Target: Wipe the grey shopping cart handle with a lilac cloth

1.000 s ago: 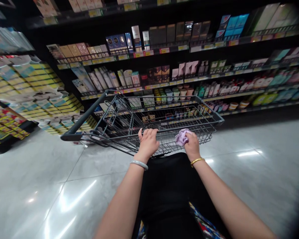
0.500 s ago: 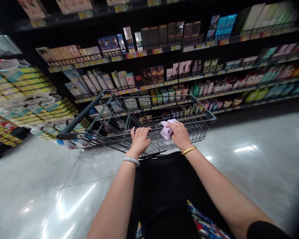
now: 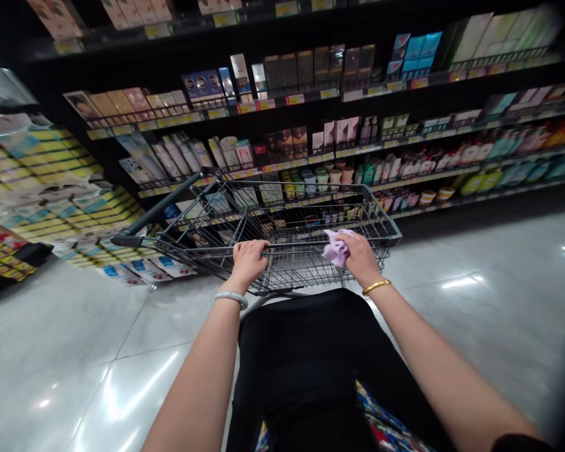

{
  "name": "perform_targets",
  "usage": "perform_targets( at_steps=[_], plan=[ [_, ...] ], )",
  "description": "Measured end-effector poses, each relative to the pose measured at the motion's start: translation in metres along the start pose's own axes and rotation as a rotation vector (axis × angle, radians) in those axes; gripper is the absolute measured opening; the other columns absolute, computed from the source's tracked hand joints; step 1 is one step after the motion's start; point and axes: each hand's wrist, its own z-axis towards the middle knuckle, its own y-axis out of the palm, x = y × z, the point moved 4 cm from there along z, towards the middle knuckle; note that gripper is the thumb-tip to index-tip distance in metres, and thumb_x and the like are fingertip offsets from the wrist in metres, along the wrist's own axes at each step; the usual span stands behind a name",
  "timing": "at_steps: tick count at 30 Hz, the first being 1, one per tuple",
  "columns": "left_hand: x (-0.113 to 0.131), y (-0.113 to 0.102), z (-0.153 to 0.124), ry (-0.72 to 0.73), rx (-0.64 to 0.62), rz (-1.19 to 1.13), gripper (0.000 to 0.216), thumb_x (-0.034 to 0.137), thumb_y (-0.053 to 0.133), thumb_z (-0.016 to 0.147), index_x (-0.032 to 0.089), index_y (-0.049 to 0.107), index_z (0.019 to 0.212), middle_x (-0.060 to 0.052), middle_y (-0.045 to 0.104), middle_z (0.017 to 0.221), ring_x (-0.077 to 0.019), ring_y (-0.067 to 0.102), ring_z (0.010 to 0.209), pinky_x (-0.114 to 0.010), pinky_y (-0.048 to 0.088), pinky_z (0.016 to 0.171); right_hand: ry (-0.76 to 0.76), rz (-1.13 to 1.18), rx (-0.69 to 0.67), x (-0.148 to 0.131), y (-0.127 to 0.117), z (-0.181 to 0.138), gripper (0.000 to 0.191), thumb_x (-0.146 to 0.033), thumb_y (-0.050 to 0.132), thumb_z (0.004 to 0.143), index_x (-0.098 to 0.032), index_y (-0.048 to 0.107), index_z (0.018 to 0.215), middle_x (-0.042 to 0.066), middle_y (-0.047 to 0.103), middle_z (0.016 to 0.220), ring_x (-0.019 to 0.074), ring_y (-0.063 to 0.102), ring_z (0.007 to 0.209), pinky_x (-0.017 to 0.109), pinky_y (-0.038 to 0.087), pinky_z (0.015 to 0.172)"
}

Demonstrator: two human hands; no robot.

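Note:
A dark wire shopping cart (image 3: pixel 289 245) stands sideways in front of me, its handle (image 3: pixel 162 206) to the left. My left hand (image 3: pixel 248 262) is closed over the near top rim, a pale bangle on its wrist. Further right along that rim, my right hand (image 3: pixel 361 256) grips a crumpled lilac cloth (image 3: pixel 335 248). The cloth lies against the rim, and the fingertips are partly hidden behind it. A gold bracelet (image 3: pixel 375 287) circles the right wrist.
Shelves of boxed and bottled goods (image 3: pixel 311 154) run behind the cart. Stacked yellow-and-white packs (image 3: pixel 47 169) stand at the left, with a low display (image 3: pixel 9 251) beside them. The shiny grey floor (image 3: pixel 471 282) stretches to the right.
My right hand has slid right along the rim with the cloth. My left hand has shifted slightly left, so the two are further apart.

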Motion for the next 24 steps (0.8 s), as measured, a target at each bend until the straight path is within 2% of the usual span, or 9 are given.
perform_targets(
  at_steps=[4, 7, 9, 12, 14, 16, 18, 21, 24],
  plan=[
    [-0.007, -0.002, -0.001, -0.011, 0.012, 0.01, 0.042, 0.018, 0.052, 0.073, 0.031, 0.064, 0.111, 0.0, 0.07, 0.11, -0.0219, 0.056, 0.115, -0.039, 0.03, 0.101, 0.148, -0.12, 0.245, 0.04, -0.027, -0.024, 0.045, -0.006, 0.047, 0.076, -0.022, 0.066, 0.114, 0.01, 0.064, 0.12, 0.0289, 0.051, 0.119, 0.051, 0.041, 0.106],
    [-0.005, -0.003, -0.002, -0.024, 0.03, 0.031, 0.039, 0.019, 0.054, 0.074, 0.029, 0.065, 0.11, -0.003, 0.069, 0.109, -0.0239, 0.055, 0.114, -0.042, 0.029, 0.103, 0.227, -0.182, 0.299, 0.039, -0.021, -0.03, 0.045, -0.006, 0.047, 0.075, -0.021, 0.066, 0.114, 0.012, 0.063, 0.119, 0.0303, 0.05, 0.119, 0.054, 0.039, 0.107],
    [0.008, -0.001, -0.001, -0.02, 0.039, 0.044, 0.036, 0.021, 0.056, 0.076, 0.027, 0.065, 0.109, -0.005, 0.068, 0.107, -0.0263, 0.055, 0.114, -0.045, 0.027, 0.105, 0.236, -0.192, 0.273, 0.025, -0.008, -0.027, 0.047, -0.005, 0.045, 0.075, -0.019, 0.065, 0.115, 0.014, 0.061, 0.121, 0.0313, 0.048, 0.122, 0.055, 0.037, 0.109],
    [0.045, 0.01, 0.002, 0.059, 0.026, 0.028, 0.036, 0.032, 0.056, 0.084, 0.029, 0.063, 0.119, -0.004, 0.067, 0.111, -0.0249, 0.054, 0.117, -0.045, 0.025, 0.109, 0.204, -0.199, 0.249, 0.003, 0.01, -0.023, 0.05, -0.003, 0.044, 0.077, -0.017, 0.064, 0.12, 0.016, 0.057, 0.128, 0.0327, 0.042, 0.129, 0.057, 0.035, 0.111],
    [0.073, 0.02, 0.005, 0.131, 0.012, -0.001, 0.039, 0.044, 0.054, 0.09, 0.033, 0.059, 0.127, -0.002, 0.066, 0.117, -0.0228, 0.052, 0.12, -0.043, 0.025, 0.109, 0.154, -0.217, 0.243, -0.003, 0.014, -0.028, 0.054, -0.002, 0.043, 0.077, -0.017, 0.061, 0.126, 0.016, 0.054, 0.134, 0.0322, 0.039, 0.132, 0.055, 0.034, 0.113],
    [0.091, 0.028, 0.008, 0.149, 0.011, -0.008, 0.04, 0.052, 0.049, 0.093, 0.034, 0.059, 0.127, -0.002, 0.066, 0.114, -0.024, 0.054, 0.115, -0.044, 0.028, 0.105, 0.096, -0.233, 0.216, 0.001, 0.015, -0.039, 0.061, -0.001, 0.044, 0.075, -0.02, 0.059, 0.131, 0.013, 0.05, 0.14, 0.031, 0.038, 0.133, 0.053, 0.034, 0.114],
    [0.098, 0.033, 0.012, 0.139, 0.011, 0.005, 0.037, 0.053, 0.047, 0.095, 0.033, 0.062, 0.122, -0.003, 0.066, 0.109, -0.025, 0.054, 0.109, -0.045, 0.031, 0.1, 0.047, -0.238, 0.171, 0.011, 0.016, -0.055, 0.063, 0.001, 0.046, 0.073, -0.022, 0.06, 0.13, 0.011, 0.049, 0.14, 0.0299, 0.04, 0.13, 0.051, 0.035, 0.113],
    [0.096, 0.032, 0.014, 0.138, 0.014, 0.019, 0.033, 0.051, 0.052, 0.093, 0.031, 0.063, 0.116, -0.003, 0.066, 0.108, -0.0254, 0.054, 0.106, -0.045, 0.033, 0.097, -0.021, -0.211, 0.067, 0.026, 0.025, -0.076, 0.054, 0.0, 0.046, 0.074, -0.023, 0.068, 0.118, 0.011, 0.055, 0.127, 0.0274, 0.047, 0.119, 0.047, 0.04, 0.107],
    [0.092, 0.03, 0.012, 0.142, 0.019, 0.024, 0.033, 0.048, 0.06, 0.089, 0.03, 0.062, 0.116, -0.003, 0.066, 0.109, -0.0254, 0.054, 0.106, -0.044, 0.033, 0.098, -0.074, -0.151, -0.024, 0.023, 0.041, -0.079, 0.044, -0.001, 0.045, 0.077, -0.021, 0.072, 0.106, 0.011, 0.058, 0.114, 0.0257, 0.05, 0.108, 0.043, 0.045, 0.098]
  ],
)
